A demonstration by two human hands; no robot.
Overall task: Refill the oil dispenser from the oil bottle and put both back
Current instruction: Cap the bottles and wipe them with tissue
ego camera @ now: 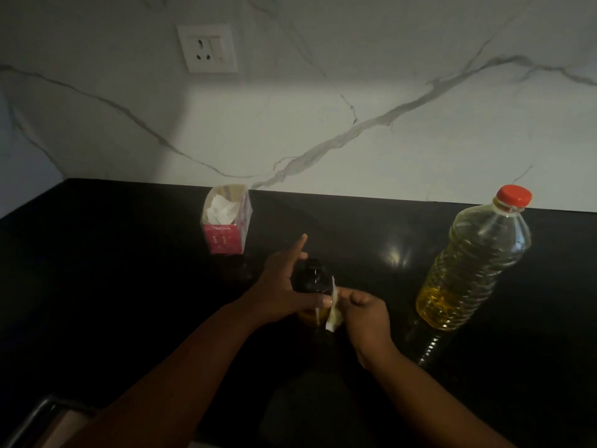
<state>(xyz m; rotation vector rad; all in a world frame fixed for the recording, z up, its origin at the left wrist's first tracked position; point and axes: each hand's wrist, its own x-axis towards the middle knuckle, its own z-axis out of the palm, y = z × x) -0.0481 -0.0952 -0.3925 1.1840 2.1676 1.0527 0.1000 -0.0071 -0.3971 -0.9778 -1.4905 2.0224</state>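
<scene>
Both hands hold tissue (332, 310) against oil dispenser (312, 279).

Head view, seemingly down onto countertop (129, 253)

Worktop (129, 286): glossy black. Wall (387, 76): white, grey-veined marble. Oil bottle (473, 263): clear, yellow oil, red cap. Tissue box (226, 234): pink. Dispenser (311, 276): black top.

Dim kitchen scene, lit from above and unevenly.

A soft pool of light falls on the marble wall (323, 108), fading to shadow at the left; the black counter (113, 270) swallows detail (one small glare spot right of centre). The view is soft, and straight lines bow towards the edges.
</scene>
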